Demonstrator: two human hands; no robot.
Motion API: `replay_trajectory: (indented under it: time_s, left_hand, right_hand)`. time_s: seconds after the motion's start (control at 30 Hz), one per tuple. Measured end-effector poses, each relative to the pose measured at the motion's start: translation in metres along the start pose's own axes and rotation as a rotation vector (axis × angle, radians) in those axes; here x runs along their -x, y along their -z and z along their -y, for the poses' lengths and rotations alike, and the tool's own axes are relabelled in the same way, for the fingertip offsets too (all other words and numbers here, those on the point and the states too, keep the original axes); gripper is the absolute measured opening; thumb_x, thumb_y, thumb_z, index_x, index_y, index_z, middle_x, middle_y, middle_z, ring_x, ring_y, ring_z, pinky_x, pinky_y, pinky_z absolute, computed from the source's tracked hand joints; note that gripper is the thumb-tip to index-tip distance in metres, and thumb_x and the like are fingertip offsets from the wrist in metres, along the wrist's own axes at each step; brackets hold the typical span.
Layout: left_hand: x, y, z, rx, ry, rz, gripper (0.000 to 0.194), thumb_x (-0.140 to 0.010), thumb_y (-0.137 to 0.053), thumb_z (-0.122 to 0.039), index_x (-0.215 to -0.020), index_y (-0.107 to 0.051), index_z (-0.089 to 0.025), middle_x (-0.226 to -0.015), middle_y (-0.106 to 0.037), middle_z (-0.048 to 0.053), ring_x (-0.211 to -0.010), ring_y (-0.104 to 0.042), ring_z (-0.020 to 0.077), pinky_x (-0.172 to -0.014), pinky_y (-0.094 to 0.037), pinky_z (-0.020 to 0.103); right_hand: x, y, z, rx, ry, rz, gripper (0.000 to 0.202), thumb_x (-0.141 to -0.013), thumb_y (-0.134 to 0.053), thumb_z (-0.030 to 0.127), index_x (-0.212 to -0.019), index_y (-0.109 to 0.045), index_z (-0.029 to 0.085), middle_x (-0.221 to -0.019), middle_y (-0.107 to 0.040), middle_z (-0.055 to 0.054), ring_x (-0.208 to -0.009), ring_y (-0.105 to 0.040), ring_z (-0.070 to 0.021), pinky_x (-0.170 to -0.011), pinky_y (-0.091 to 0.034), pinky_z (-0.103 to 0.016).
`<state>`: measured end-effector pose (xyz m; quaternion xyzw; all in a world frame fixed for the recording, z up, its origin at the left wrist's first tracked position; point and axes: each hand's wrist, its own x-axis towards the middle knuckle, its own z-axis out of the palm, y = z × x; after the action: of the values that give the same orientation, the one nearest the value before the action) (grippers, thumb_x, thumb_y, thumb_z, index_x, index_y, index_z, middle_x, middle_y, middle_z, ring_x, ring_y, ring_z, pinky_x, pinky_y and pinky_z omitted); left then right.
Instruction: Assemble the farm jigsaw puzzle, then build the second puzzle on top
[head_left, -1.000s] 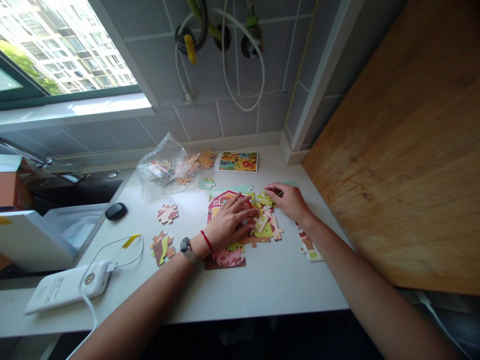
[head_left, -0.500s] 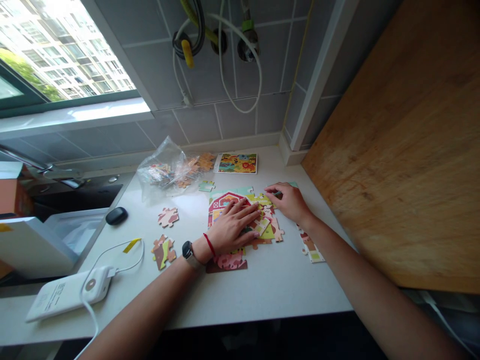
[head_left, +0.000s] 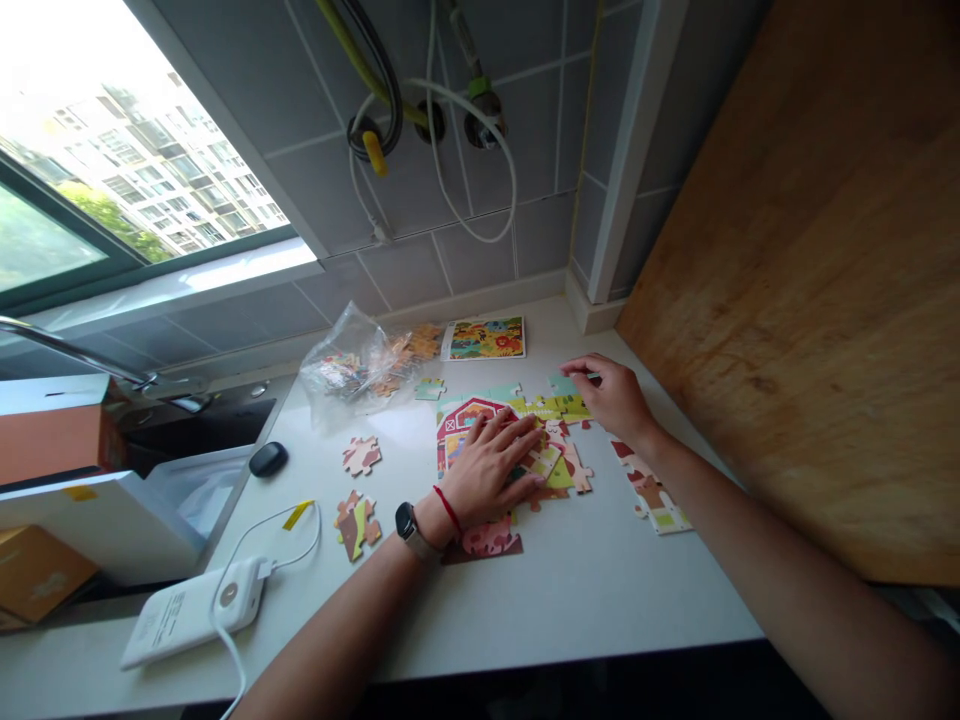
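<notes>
My left hand (head_left: 495, 465) lies flat with fingers spread over a partly joined jigsaw puzzle (head_left: 472, 412) that shows a red barn, and covers its middle. Loose pieces rest on top of it by the fingertips. At the puzzle's upper right my right hand (head_left: 611, 395) has bent fingers closed at a teal-and-green puzzle piece (head_left: 574, 407); the fingertips partly hide their contact with it. A joined strip of pieces (head_left: 649, 490) lies below my right wrist. Brown-spotted pieces (head_left: 362, 456) and a brown-and-green cluster (head_left: 356, 523) sit to the left.
A clear plastic bag (head_left: 349, 365) of pieces and a picture card (head_left: 487, 338) lie at the back of the counter. Left are a black oval object (head_left: 268, 459), a white power bank (head_left: 191, 610) with cable, and the sink with boxes. A wooden panel (head_left: 787, 330) bounds the right.
The view has shifted, so everything sits farther right. My right hand has drawn slightly up and away, revealing more of the green piece beside the puzzle. My left hand stays flat on the puzzle.
</notes>
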<state>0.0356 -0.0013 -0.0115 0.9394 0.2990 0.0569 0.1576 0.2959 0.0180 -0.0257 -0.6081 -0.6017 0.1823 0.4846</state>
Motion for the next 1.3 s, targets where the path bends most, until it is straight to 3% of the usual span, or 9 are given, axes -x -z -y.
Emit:
replay_trajectory:
  time_s: [0.2,0.3,0.5,0.73,0.87,1.3]
  left_hand:
    - [-0.004,0.0,-0.001,0.012,0.033,0.024,0.072,-0.105,-0.038,-0.068,-0.165,-0.036,-0.029,-0.174,-0.026,0.004,-0.162,-0.019,0.036,-0.13,-0.017,0.063]
    - [-0.005,0.0,-0.002,0.011,0.046,0.034,0.072,-0.105,-0.038,-0.067,-0.165,-0.034,-0.029,-0.173,-0.028,0.003,-0.163,-0.016,0.0354,-0.131,-0.015,0.063]
    - [-0.006,0.003,-0.005,0.013,0.072,0.037,0.069,-0.105,-0.041,-0.065,-0.162,-0.042,-0.026,-0.172,-0.033,0.003,-0.162,-0.02,0.035,-0.131,-0.017,0.061]
    - [-0.008,0.004,-0.005,0.027,0.069,0.014,0.065,-0.105,-0.045,-0.063,-0.159,-0.047,-0.026,-0.17,-0.037,0.003,-0.161,-0.024,0.0364,-0.13,-0.021,0.063]
    - [-0.008,0.004,-0.005,0.035,0.057,-0.004,0.061,-0.105,-0.046,-0.061,-0.155,-0.051,-0.027,-0.168,-0.041,0.004,-0.16,-0.027,0.0363,-0.129,-0.024,0.063]
    - [-0.009,0.01,-0.003,0.04,0.016,0.007,0.056,-0.103,-0.052,-0.059,-0.146,-0.06,-0.024,-0.165,-0.047,0.005,-0.158,-0.03,0.0367,-0.127,-0.03,0.059]
  right_hand:
    - [-0.002,-0.002,-0.018,0.196,0.006,0.047,0.021,-0.085,-0.067,0.02,-0.1,-0.081,0.021,-0.106,-0.075,-0.01,-0.104,-0.069,-0.0284,-0.096,-0.058,-0.044]
    - [0.0,-0.005,-0.025,0.297,0.029,0.105,0.028,-0.08,-0.075,0.018,-0.106,-0.082,0.023,-0.116,-0.072,-0.011,-0.111,-0.066,-0.0308,-0.106,-0.054,-0.048]
    - [-0.004,0.001,-0.037,0.302,0.029,0.244,0.033,-0.085,-0.075,0.022,-0.118,-0.08,0.022,-0.132,-0.07,-0.013,-0.124,-0.066,-0.0307,-0.114,-0.05,-0.048]
    - [-0.009,0.015,-0.048,0.206,0.037,0.453,0.044,-0.091,-0.069,0.021,-0.134,-0.074,0.026,-0.155,-0.059,-0.01,-0.155,-0.039,-0.0322,-0.129,-0.03,-0.054]
    - [-0.008,0.01,-0.051,0.184,0.059,0.456,0.05,-0.094,-0.063,0.02,-0.143,-0.067,0.024,-0.159,-0.055,-0.011,-0.159,-0.032,-0.0308,-0.13,-0.025,-0.057]
    - [-0.006,0.0,-0.05,0.218,0.037,0.418,0.052,-0.097,-0.058,0.019,-0.149,-0.062,0.019,-0.16,-0.052,-0.013,-0.157,-0.035,-0.0334,-0.129,-0.028,-0.057]
